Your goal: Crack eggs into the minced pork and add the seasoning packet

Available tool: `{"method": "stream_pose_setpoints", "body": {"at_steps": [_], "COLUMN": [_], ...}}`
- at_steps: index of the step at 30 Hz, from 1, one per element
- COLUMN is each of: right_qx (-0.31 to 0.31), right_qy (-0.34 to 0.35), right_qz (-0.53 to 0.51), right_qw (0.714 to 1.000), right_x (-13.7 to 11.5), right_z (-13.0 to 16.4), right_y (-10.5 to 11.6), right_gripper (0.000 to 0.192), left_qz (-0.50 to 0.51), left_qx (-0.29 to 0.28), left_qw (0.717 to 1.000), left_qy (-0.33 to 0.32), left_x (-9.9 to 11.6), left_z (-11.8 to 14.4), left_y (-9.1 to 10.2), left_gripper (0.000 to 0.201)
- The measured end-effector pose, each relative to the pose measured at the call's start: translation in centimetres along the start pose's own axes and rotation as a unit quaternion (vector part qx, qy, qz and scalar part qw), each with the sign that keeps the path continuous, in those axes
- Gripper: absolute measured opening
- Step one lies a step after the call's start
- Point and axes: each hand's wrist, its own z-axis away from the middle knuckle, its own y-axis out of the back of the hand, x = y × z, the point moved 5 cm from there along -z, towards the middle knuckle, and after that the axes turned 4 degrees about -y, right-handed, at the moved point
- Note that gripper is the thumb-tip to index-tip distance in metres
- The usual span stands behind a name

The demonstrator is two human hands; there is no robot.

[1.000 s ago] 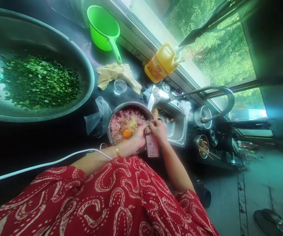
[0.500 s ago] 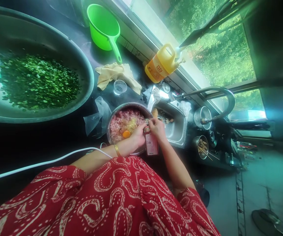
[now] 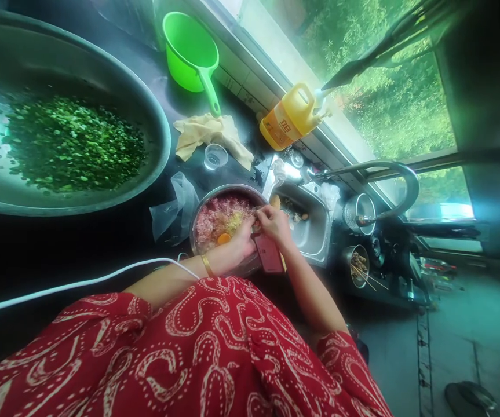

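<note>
- This was a home kitchen, seen at a dark countertop [image 3: 80, 243] under a window onto green trees.
- A small steel sink [image 3: 308, 223] with a curved metal tap [image 3: 375, 174] sat in the counter.
- A wide steel basin of chopped greens [image 3: 69, 142] and a round steel bowl of minced meat with an egg yolk [image 3: 221, 217] showed cooking.
- A green plastic ladle [image 3: 191, 55], a yellow oil jug [image 3: 288, 116] and a crumpled beige cloth [image 3: 210, 136] lay near the window.

Dark countertop [image 3: 115, 237] below a window. Resting on it: large steel basin [image 3: 154, 116] of chopped greens at the left; green ladle [image 3: 191, 52], yellow cloth [image 3: 210, 136], clear cup [image 3: 215, 156] and yellow jug [image 3: 288, 119] along the back edge; meat bowl [image 3: 221, 217], plastic bag [image 3: 175, 205] and white cable [image 3: 80, 284] near the front edge.
</note>
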Motion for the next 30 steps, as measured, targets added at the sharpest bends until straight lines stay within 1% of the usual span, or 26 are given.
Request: {"method": "stream_pose_setpoints", "body": {"at_steps": [3, 6, 9, 13, 17, 19, 20, 23, 26, 30], "right_qx": [0.000, -0.005, -0.006, -0.021, -0.076, -0.102, -0.105, -0.088, -0.083, -0.090], "right_qy": [-0.007, 0.007, 0.004, -0.037, -0.079, -0.085, -0.086, -0.087, -0.087, -0.081], "right_qz": [0.020, 0.023, 0.025, 0.026, 0.008, -0.018, -0.021, 0.024, 0.048, -0.027], "right_qw": [1.000, 1.000, 1.000, 0.999, 0.994, 0.991, 0.991, 0.992, 0.992, 0.992], "right_x": [-0.1, -0.3, 0.5, 2.9, 4.9, 5.1, 5.1, 5.1, 5.2, 4.9], "right_z": [-0.1, -0.2, 0.2, 1.9, 4.7, 5.8, 6.1, 6.5, 6.6, 7.0], "right_y": [0.1, 0.0, 0.0, 0.1, 0.0, -0.2, -0.3, -0.5, -0.9, -1.4], "right_gripper": [0.024, 0.027, 0.028, 0.028, 0.028, 0.028, 0.027, 0.024, 0.023, 0.024], "left_qz": [-0.010, -0.021, -0.027, -0.068, -0.171, -0.203, -0.210, -0.205, -0.203, -0.217], "left_qx": [-0.005, -0.010, -0.006, 0.014, 0.029, 0.031, 0.033, 0.043, 0.033, 0.015], "left_qw": [1.000, 1.000, 1.000, 0.998, 0.984, 0.977, 0.975, 0.976, 0.977, 0.974], "left_qy": [-0.009, -0.016, -0.009, 0.005, 0.039, 0.057, 0.061, 0.061, 0.058, 0.065], "left_x": [0.1, 0.1, -0.4, -1.8, -3.5, -4.0, -4.2, -4.4, -4.3, -4.2], "left_z": [-0.4, -0.7, -0.5, 1.0, 2.9, 3.6, 3.8, 4.4, 4.9, 5.2], "left_y": [0.0, 0.1, 0.5, 2.2, 4.3, 5.0, 5.3, 5.7, 6.0, 6.7], "left_gripper": [0.014, 0.014, 0.011, 0.005, 0.007, 0.010, 0.010, 0.010, 0.007, 0.005]}}
